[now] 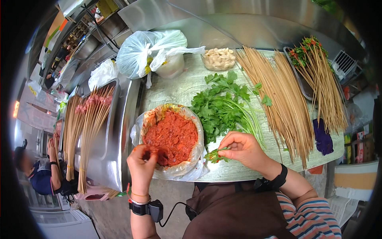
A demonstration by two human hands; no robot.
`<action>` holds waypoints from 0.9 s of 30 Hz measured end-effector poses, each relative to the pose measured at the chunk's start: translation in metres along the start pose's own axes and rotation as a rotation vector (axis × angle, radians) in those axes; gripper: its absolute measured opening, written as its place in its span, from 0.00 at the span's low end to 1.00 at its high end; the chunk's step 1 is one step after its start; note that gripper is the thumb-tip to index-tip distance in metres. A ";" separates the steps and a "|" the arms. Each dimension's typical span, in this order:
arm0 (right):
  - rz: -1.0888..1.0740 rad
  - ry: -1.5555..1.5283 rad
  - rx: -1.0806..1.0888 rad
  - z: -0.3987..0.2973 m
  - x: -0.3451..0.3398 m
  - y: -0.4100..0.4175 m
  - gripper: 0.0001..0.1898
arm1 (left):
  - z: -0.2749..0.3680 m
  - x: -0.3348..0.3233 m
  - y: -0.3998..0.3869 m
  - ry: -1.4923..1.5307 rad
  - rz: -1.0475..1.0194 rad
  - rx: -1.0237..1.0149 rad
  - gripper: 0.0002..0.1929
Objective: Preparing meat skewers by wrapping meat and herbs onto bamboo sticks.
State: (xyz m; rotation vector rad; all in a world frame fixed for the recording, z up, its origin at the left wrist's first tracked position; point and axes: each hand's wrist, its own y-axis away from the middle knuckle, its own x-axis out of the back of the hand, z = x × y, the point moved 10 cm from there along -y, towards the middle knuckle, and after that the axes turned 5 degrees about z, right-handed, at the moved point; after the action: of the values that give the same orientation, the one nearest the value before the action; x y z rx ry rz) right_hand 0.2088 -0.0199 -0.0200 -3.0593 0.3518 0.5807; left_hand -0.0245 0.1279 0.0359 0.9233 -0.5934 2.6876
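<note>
My right hand (243, 149) pinches a small folded bundle of green leaves (216, 155) with red bits on it, just above the table. Over the near left rim of a plastic-lined bowl (195, 158) is my left hand (143, 156), its fingertips curled and smeared red. Whether those fingers hold anything is hidden. Coarse red minced meat (171, 137) fills the bowl. Beyond my right hand lies a loose heap of leafy celery (220, 110), its stems trailing to the right.
Bare wooden skewers (277, 101) lie right of the celery. A tray (307, 86) at far right holds skewered greens. Peeled garlic cloves (219, 56) fill a clear container at the back, beside tied plastic bags (143, 50). Meat skewers (95, 113) stand left; a person (44, 173) works beyond.
</note>
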 end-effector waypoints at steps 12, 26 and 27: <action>0.002 0.015 -0.010 0.001 0.000 0.000 0.04 | -0.028 -0.030 0.003 0.869 -0.050 0.455 0.07; -0.213 0.474 0.437 -0.080 -0.078 -0.029 0.06 | 0.033 -0.069 0.026 0.929 -0.101 0.387 0.07; -0.195 0.551 0.525 -0.085 -0.080 -0.031 0.06 | 0.038 -0.073 0.030 1.016 -0.114 0.445 0.07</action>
State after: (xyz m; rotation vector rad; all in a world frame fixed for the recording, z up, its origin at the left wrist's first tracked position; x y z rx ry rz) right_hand 0.1732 0.0234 0.0869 -2.6299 0.1621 -0.3280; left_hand 0.0421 0.0780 0.0083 -0.3928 0.2716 2.7342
